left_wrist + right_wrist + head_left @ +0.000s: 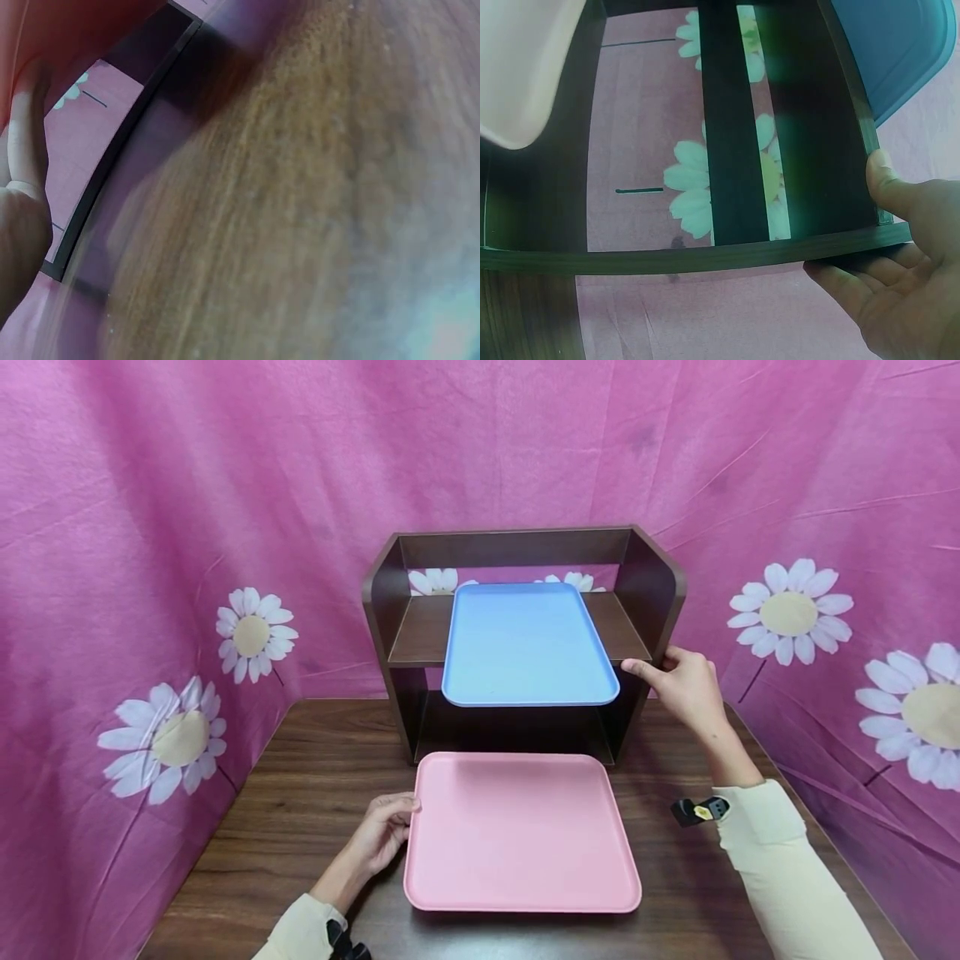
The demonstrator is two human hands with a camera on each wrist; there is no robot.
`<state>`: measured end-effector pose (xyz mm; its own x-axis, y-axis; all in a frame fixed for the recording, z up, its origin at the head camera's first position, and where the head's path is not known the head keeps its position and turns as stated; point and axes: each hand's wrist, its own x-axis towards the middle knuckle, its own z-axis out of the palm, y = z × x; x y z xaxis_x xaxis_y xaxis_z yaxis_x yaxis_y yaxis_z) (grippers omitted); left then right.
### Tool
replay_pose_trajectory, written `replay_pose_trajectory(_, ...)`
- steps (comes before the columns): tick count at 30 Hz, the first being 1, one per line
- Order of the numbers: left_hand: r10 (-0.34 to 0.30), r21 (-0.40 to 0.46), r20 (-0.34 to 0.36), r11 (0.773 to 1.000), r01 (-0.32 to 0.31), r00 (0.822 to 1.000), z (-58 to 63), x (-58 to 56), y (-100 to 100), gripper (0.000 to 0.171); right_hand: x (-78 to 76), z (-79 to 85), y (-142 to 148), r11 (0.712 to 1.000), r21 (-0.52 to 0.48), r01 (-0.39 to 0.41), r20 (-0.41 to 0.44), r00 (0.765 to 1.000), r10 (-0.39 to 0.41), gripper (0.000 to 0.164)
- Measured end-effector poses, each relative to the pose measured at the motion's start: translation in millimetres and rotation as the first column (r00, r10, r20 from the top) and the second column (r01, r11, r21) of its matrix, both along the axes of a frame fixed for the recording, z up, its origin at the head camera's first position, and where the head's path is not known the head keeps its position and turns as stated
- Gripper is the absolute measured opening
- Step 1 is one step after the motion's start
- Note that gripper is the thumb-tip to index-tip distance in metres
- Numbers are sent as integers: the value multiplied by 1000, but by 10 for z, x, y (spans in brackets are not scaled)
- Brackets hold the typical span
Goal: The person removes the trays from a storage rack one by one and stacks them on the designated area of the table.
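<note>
My left hand (382,833) holds a pink tray (521,835) by its left rim, thumb on top and fingers beneath. In the left wrist view the fingers (28,142) reach up against the tray's underside (82,30), above the wooden table. My right hand (684,689) grips a dark brown two-tier shelf (517,548) at its right side panel. The thumb lies at the front edge of the middle board, and the other fingers (840,289) go round the panel's outer face. On that board rests a blue tray (528,643), its front part jutting out past the edge.
The shelf stands at the back of a brown wooden table (300,818), its lower tier (517,727) behind the pink tray. A pink curtain (262,468) printed with white daisies encloses the table at the back and sides.
</note>
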<state>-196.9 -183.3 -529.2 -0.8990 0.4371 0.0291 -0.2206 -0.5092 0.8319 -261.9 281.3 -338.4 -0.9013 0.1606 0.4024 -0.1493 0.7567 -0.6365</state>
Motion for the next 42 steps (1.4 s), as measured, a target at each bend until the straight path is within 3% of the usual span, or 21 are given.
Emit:
replay_pose_trajectory(32, -10, -176, 81, 984, 24, 997, -47, 43, 23, 36, -10, -12, -11, 1000, -25, -15, 3, 1000, 15, 56)
replay_pose_trajectory(38, -30, -245, 100, 968, 54, 995, -14, 21, 5, 27, -5, -4, -1, 1000, -24, -14, 2, 1000, 14, 56)
replay_pose_trajectory(42, -30, -344, 99, 937, 63, 995, 38, 2, 1, 15, -7, -3, 4, 1000, -28, -9, 8, 1000, 9, 57)
